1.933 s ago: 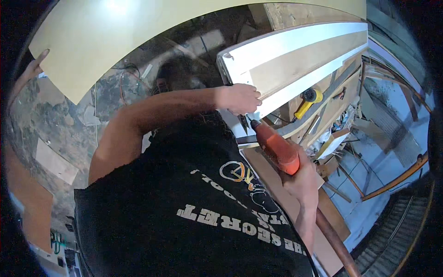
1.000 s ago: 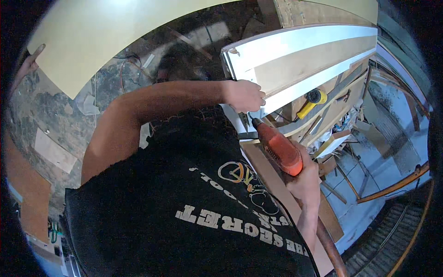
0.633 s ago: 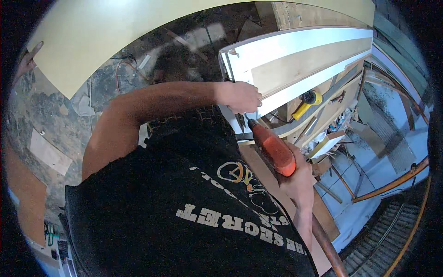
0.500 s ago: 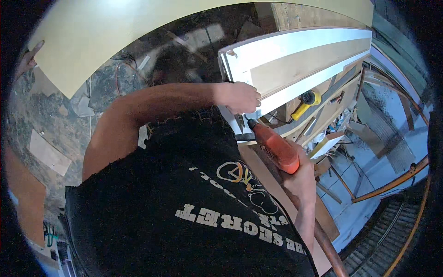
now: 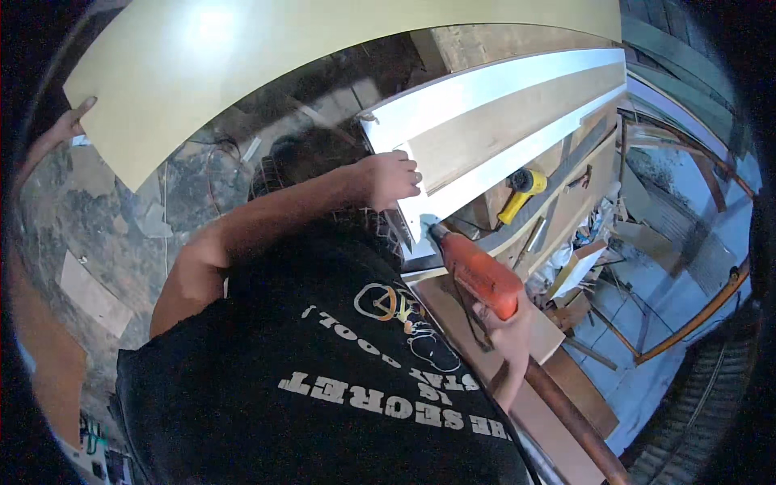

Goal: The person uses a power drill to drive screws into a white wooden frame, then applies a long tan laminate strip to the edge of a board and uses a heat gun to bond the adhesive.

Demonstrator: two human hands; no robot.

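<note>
My right hand (image 5: 507, 323) grips a red-orange power drill (image 5: 483, 271) by its rear end. The drill's tip meets the near corner of a long, narrow panel (image 5: 477, 109), which has a white border and a tan middle. On the same end of that panel rests my left hand (image 5: 391, 179), a little farther off than the drill tip. Its fingers are curled, and whatever they hold is hidden under the hand. A black shirt fills the lower middle of the view.
A yellow and black power tool (image 5: 521, 196) lies on the bench beside the panel. Behind, another person's hand (image 5: 73, 125) holds a big pale sheet (image 5: 242, 73) at its left edge. Scraps litter the dark floor (image 5: 121, 210). A brown pipe (image 5: 578, 424) runs at the lower right.
My left hand has drawn back from the drill tip along the panel's end. The drill tip now bears on the panel's corner. The whole view has shifted slightly.
</note>
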